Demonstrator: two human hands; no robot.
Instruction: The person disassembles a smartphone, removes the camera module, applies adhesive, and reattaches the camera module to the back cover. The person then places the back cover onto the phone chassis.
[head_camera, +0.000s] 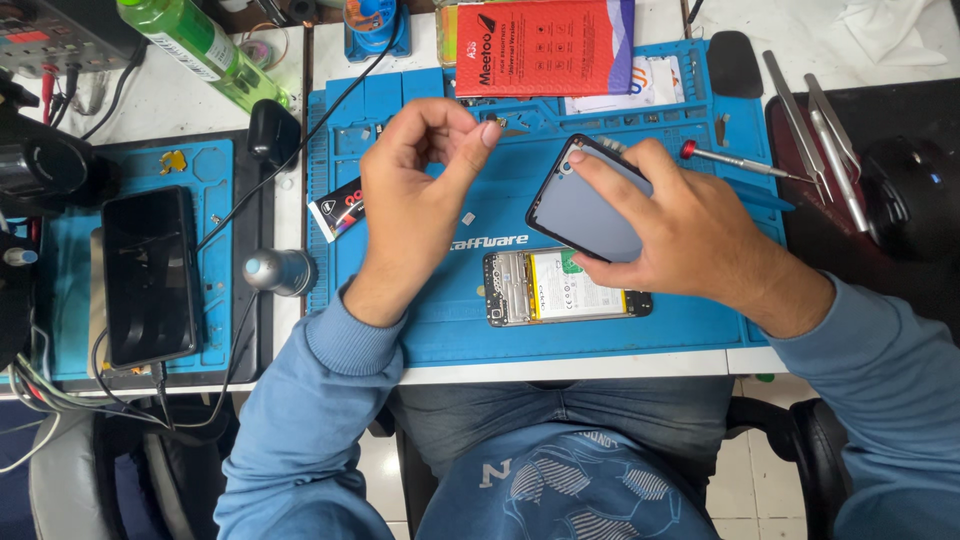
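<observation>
My right hand grips the grey back cover by its edges, tilted just above the opened phone on the blue mat. Left hand hovers loosely curled, holding nothing visible. I judge: align corners first, then press evenly.

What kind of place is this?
Probably a phone repair bench: an opened phone with its yellow battery showing lies on a blue rubber work mat, with metal tweezers and a red-tipped screwdriver beside it.

Long blue sweatshirt sleeves with ribbed cuffs — grey jeans, and a blue printed shirt front.
</observation>
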